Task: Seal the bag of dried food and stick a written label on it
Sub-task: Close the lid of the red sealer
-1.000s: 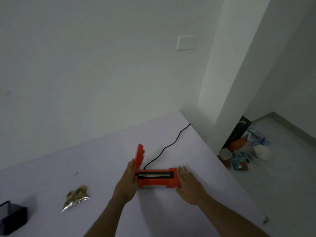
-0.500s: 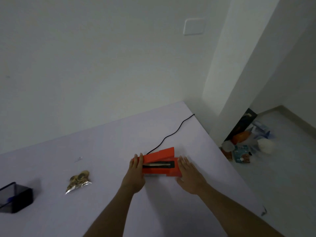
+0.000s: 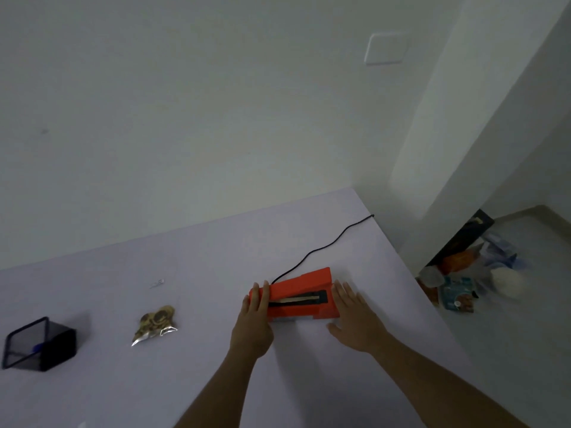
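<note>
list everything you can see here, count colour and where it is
heat sealer: 1, orange-red with a black sealing strip, on the table between the hands, lid partly raised
power cord: 1, black, runs from the sealer to the table's far right edge
bag of dried food: 1, clear and silvery with brown contents, on the table left of the sealer
mesh box: 1, black, far left of the table
table: 1, pale lilac
wall plate: 1, white, on the wall
packages: several, mixed colours, on the floor at right
left hand: 1, against the sealer's left end
right hand: 1, flat by its right end
</note>
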Tool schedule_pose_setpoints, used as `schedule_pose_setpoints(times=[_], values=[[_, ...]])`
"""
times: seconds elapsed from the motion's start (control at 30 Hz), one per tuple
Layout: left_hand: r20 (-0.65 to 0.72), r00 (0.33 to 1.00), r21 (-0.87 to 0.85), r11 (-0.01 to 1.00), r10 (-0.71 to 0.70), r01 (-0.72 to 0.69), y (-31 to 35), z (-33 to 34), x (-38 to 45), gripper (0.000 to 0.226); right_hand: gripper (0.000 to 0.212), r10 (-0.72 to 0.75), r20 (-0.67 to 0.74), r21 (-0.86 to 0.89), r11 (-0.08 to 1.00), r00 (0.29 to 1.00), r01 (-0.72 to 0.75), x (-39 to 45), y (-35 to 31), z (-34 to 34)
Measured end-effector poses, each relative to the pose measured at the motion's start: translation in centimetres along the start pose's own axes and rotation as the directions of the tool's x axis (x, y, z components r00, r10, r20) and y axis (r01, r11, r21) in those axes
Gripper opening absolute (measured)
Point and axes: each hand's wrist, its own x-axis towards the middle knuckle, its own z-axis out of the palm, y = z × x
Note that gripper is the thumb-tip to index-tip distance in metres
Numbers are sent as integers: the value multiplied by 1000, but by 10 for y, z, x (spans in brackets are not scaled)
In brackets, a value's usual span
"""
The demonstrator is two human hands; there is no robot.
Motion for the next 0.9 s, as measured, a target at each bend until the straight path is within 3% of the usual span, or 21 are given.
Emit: schedule_pose_setpoints(times=[0.47,0.9], values=[[-130,984,-43,992,-125,121,-34,-32,62,95,90,-63,87,-29,997,994,65,108,-31,-32],[-130,976,-41,985,-173,169,-37,-55,117,98,94,-83,128,-55,994,988,91,178,-30,-54]])
